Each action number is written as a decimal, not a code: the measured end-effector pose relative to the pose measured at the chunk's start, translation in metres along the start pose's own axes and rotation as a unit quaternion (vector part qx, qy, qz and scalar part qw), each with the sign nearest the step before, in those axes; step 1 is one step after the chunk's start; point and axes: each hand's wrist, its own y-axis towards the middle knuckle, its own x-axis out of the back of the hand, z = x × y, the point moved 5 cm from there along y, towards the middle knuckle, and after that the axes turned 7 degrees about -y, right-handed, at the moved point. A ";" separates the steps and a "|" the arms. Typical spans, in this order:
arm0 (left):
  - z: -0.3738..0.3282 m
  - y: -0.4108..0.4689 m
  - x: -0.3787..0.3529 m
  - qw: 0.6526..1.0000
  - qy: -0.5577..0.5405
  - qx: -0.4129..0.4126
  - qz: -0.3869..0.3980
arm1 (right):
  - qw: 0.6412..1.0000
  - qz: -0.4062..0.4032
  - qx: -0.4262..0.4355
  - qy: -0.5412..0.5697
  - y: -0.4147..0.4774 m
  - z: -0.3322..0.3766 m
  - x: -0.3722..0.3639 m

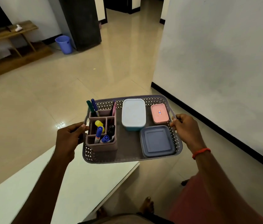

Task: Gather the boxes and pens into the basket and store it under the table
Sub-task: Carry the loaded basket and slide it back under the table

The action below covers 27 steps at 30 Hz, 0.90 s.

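Observation:
I hold a grey perforated basket in the air above the corner of a white table. My left hand grips its left handle and my right hand grips its right handle. Inside on the left stands a mauve pen holder with several pens and markers. A light blue box sits in the middle, a small pink box at the far right, and a flat blue-grey box at the near right.
A white wall with black skirting runs along the right. Glossy tiled floor stretches ahead. A blue bucket and a dark cabinet stand far off, with a wooden shelf at the far left. My feet show below.

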 end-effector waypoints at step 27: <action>-0.028 0.135 -0.199 0.998 -0.031 -0.012 -0.051 | 0.998 0.022 0.043 0.039 0.253 -0.010 0.063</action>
